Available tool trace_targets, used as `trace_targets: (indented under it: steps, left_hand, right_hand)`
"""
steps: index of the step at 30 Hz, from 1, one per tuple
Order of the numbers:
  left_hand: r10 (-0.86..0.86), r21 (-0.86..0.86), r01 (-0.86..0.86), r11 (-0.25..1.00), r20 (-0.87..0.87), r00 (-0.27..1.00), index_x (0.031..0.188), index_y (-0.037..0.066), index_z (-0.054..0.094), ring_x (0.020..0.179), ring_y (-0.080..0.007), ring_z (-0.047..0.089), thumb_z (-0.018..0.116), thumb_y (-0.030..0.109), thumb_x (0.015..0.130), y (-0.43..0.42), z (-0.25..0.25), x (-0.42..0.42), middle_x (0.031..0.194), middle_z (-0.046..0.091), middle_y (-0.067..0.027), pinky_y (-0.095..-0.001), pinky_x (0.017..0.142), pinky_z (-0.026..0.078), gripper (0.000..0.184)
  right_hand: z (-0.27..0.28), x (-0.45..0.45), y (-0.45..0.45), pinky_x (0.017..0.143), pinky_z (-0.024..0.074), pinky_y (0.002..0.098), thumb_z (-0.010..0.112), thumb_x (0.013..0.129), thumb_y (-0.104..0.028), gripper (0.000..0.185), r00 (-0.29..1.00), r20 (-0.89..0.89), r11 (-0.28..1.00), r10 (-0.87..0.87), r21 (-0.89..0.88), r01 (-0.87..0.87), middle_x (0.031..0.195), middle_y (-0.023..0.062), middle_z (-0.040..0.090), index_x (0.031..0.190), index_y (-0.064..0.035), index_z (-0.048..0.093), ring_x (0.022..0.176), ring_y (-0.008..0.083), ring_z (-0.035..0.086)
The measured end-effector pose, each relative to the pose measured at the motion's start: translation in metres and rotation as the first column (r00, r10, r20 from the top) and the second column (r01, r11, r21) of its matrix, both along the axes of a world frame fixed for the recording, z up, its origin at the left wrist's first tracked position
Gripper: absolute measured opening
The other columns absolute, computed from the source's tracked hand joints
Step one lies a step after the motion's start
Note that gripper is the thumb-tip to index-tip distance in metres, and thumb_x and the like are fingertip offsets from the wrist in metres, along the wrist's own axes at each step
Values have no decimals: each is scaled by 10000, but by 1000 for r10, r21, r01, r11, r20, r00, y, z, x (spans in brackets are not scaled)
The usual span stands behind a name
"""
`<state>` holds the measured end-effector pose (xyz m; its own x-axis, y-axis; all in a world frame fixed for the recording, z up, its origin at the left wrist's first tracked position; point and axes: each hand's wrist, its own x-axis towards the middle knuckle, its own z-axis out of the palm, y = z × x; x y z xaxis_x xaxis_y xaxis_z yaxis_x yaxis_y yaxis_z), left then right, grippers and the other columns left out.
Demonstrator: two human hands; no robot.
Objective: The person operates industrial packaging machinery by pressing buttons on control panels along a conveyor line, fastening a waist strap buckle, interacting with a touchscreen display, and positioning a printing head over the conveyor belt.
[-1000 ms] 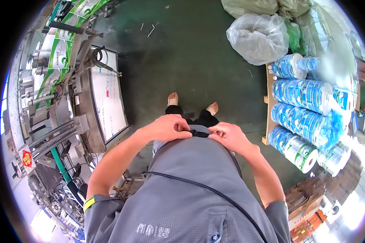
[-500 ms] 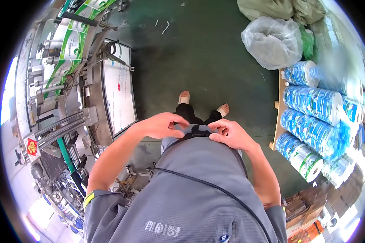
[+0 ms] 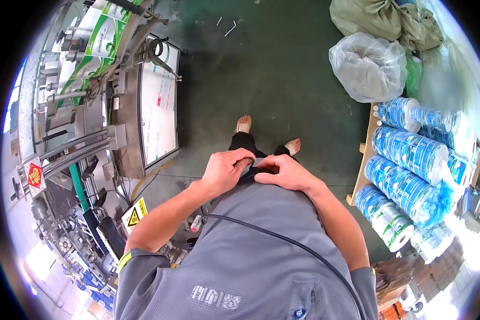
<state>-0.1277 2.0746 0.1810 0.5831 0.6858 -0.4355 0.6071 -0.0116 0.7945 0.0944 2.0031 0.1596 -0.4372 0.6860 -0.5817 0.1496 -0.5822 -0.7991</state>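
Over the green floor [image 3: 213, 96] of a workshop, a machine [image 3: 129, 140] threaded with printed film [image 3: 104, 38] stands to the left, and blue wrapped rolls [image 3: 409, 153] lie stacked to the right. The left hand [image 3: 222, 172], gaping half a second ago, has curled in beside the right hand [image 3: 289, 173], so both now meet at the black strip [image 3: 247, 176] on the grey shirt [image 3: 261, 261]'s front. The right hand's fingers are bent with a small gap; I cannot tell whether either hand grips the strip.
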Motion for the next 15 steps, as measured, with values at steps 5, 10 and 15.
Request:
trace_targets:
  steps: [5,10,15]
  left_hand:
    - [-109,191,77,978,166,980,1001,70,709,736,-292,682,664,45,923,2,11,6,883,721,-114,-356,662,541,93]
    - [-378,353,356,865,-7,926,962,97,720,709,-312,677,744,90,846,3,19,-36,800,705,-92,-388,603,539,118]
    - [-481,294,451,843,34,876,1033,67,725,852,-306,690,732,160,891,9,10,-37,906,719,-114,-408,712,561,170]
  right_hand:
    - [30,13,-19,826,504,290,793,867,-287,440,989,120,997,-83,8,82,1036,51,659,1174,16,704,907,146,626]
    - [31,11,-23,789,499,281,811,866,-265,373,977,87,980,-195,49,191,985,34,642,1129,-13,731,872,122,607]
    - [30,24,-22,814,504,281,814,873,-278,378,974,73,976,-212,-26,215,997,26,650,1144,-28,731,898,115,611]
